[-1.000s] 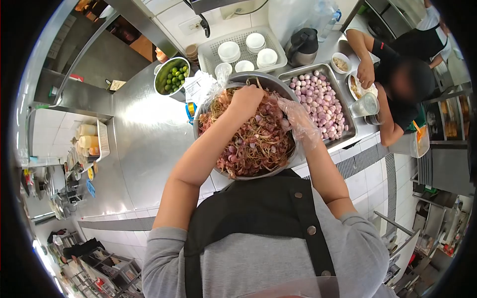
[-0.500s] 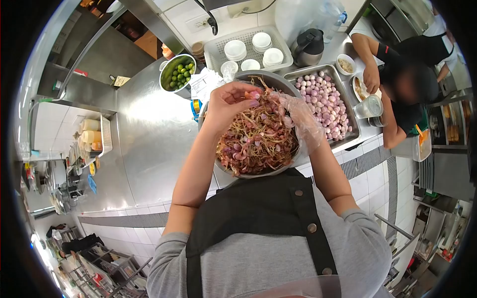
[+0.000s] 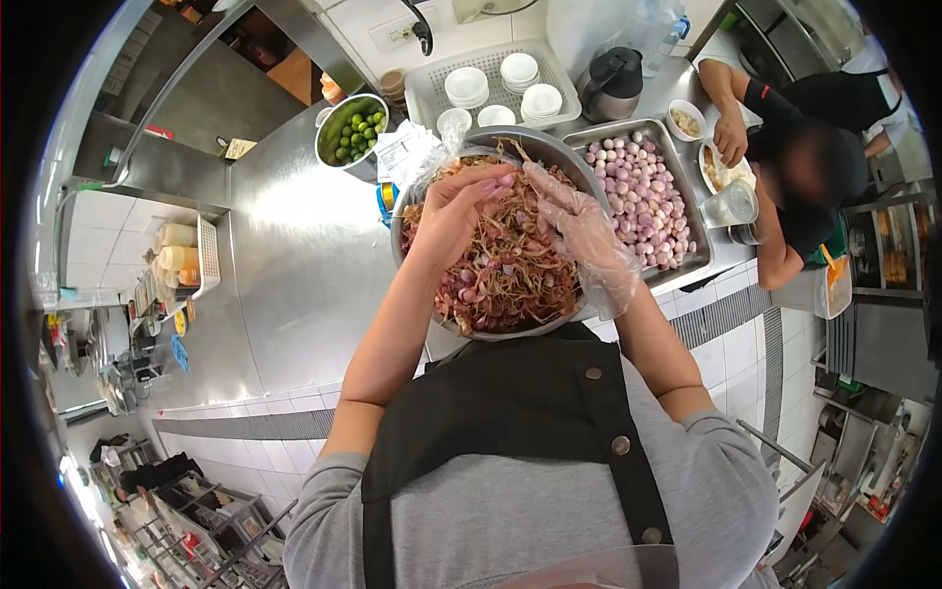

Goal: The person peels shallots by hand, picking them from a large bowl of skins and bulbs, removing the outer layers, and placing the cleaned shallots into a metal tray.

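Observation:
A large metal bowl (image 3: pixel 581 152) in front of my body is heaped with unpeeled shallots (image 3: pixel 505 285), dry skins and stringy roots. My bare left hand (image 3: pixel 453 211) is over the heap's left side, thumb and fingers pinched on a small pinkish shallot, mostly hidden by the fingertips. On the right side, my right hand (image 3: pixel 589 236) wears a clear plastic glove. Its fingers are curled around a bunch of shallots with dry stalks pointing up toward the left fingertips. To the right, a metal tray (image 3: pixel 699 257) holds peeled shallots (image 3: pixel 643 201).
A pot of green limes (image 3: pixel 355 137) and papers (image 3: pixel 404 152) stand left of the bowl. Behind are a rack of white bowls (image 3: pixel 466 86) and a dark-lidded jug (image 3: pixel 610 83). A co-worker (image 3: pixel 805 167) is at the right with food bowls.
My fingertips have moved apart slightly, the gloved hand drawing away from the left. The reddish shallot in my left fingers shows less now. The co-worker's hand has shifted slightly over the plate.

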The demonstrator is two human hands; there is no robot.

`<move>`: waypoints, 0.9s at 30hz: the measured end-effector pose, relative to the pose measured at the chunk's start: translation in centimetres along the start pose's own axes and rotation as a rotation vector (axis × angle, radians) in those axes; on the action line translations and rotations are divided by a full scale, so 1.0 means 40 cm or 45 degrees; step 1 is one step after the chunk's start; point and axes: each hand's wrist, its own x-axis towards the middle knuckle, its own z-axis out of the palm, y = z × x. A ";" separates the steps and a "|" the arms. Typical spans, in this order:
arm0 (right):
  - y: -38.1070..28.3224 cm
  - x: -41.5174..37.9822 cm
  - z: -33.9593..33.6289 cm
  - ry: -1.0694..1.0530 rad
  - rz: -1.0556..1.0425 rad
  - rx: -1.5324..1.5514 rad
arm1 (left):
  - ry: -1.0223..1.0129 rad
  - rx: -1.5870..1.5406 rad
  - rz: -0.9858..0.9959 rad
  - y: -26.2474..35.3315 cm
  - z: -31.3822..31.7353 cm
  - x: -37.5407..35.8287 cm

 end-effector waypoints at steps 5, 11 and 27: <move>0.026 0.008 -0.013 -0.134 -0.034 -0.053 | -0.020 -0.058 -0.007 -0.016 -0.006 0.004; 0.025 0.023 0.018 -0.179 -0.093 0.006 | 0.197 0.180 0.093 -0.028 0.019 0.008; -0.015 -0.008 -0.004 -0.258 -0.346 -0.116 | 0.209 0.070 0.077 -0.032 0.041 -0.007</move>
